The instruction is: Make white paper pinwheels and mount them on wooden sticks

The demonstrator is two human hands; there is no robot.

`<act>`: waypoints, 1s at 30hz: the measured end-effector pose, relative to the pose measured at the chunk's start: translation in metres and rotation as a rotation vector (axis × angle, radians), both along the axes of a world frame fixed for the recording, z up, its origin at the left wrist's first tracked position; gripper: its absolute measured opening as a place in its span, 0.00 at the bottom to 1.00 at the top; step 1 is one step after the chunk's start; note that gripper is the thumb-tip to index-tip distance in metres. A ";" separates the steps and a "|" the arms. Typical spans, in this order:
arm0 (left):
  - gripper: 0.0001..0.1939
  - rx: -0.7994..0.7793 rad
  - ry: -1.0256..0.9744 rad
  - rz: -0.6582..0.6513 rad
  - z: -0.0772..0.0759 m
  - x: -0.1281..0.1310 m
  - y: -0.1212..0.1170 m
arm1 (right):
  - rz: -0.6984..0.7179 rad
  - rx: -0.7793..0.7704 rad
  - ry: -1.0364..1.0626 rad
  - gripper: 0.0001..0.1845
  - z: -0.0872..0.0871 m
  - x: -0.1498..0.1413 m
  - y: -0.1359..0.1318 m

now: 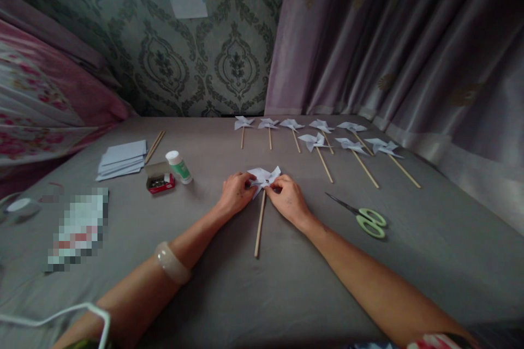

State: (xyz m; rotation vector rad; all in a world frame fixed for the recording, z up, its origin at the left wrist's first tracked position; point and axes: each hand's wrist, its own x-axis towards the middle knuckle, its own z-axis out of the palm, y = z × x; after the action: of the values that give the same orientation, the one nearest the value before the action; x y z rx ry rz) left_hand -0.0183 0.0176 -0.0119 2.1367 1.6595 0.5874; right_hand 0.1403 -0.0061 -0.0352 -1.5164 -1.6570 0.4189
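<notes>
A white paper pinwheel (264, 175) lies in front of me, a small shiny pin head at its centre. Its wooden stick (260, 226) points back toward me along the grey surface. On the left side of the pinwheel, my left hand (238, 192) pinches a paper blade; a pale bangle circles that wrist. My right hand (287, 196) is closed on the blades at the right side, its fingertips near the pin. The fingertips partly cover the paper. Green-handled scissors (366, 221) lie to the right of my right hand, blades pointing left.
Several finished-looking pinwheels (314, 143) lie in rows at the back right. At left are a paper stack (123, 159), wooden sticks (154, 146), an open red box (160, 182) of small metal pieces and a glue bottle (179, 167). A white cable (61, 313) crosses near my left forearm.
</notes>
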 end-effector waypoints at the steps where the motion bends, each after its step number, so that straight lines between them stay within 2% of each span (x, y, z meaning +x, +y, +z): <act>1: 0.15 0.002 0.004 -0.003 0.000 0.000 0.001 | -0.006 -0.016 -0.011 0.06 0.001 0.000 0.000; 8: 0.13 0.015 0.055 0.009 -0.001 0.005 0.006 | -0.054 -0.088 -0.081 0.08 0.004 0.001 0.004; 14: 0.12 -0.005 0.014 0.031 0.000 0.007 0.005 | -0.064 -0.136 -0.095 0.07 0.005 0.002 0.006; 20: 0.11 0.071 0.002 0.001 -0.001 0.010 0.004 | -0.065 -0.135 -0.108 0.08 0.004 0.002 0.006; 26: 0.11 0.066 0.003 0.001 -0.002 0.011 0.003 | -0.066 -0.098 -0.087 0.07 0.002 0.002 0.007; 30: 0.11 0.043 -0.051 0.014 -0.003 0.007 0.001 | 0.017 -0.083 -0.012 0.07 0.005 0.005 0.003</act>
State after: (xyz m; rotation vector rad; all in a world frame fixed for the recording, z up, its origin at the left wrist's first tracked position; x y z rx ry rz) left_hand -0.0108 0.0188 -0.0146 2.1235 1.6505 0.6813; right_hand 0.1452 -0.0032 -0.0303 -1.5688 -1.6807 0.4941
